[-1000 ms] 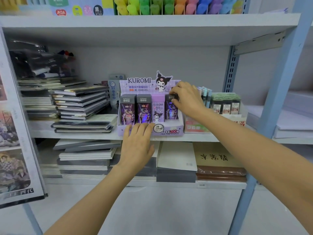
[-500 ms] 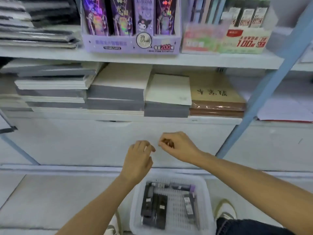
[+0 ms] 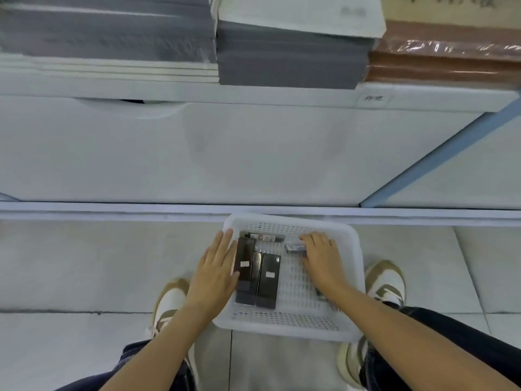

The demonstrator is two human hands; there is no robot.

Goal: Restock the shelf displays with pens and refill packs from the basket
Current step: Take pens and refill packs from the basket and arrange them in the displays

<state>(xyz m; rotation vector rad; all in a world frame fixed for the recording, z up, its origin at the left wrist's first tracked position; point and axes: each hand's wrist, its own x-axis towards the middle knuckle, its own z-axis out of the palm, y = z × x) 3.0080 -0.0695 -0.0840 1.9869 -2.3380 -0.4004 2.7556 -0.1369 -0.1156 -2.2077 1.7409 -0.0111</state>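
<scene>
You stand on a pale tiled floor [image 3: 84, 263] facing a white shelf unit [image 3: 225, 91]. A white perforated plastic basket [image 3: 282, 330] sits between your shoes [image 3: 387, 280], its far rim near the unit's base. Inside are three dark oblong refill packs [image 3: 267, 277] at 9 o'clock and one slim pack [image 3: 263, 237] at 12. Your left hand [image 3: 217, 269] lies flat against them. Your right hand [image 3: 321, 255] pinches one small lilac-grey pack [image 3: 294, 247] at 2 o'clock.

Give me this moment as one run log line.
phase: picking from basket | left hand: flat against dark packs | right hand: grips grey pack
</scene>
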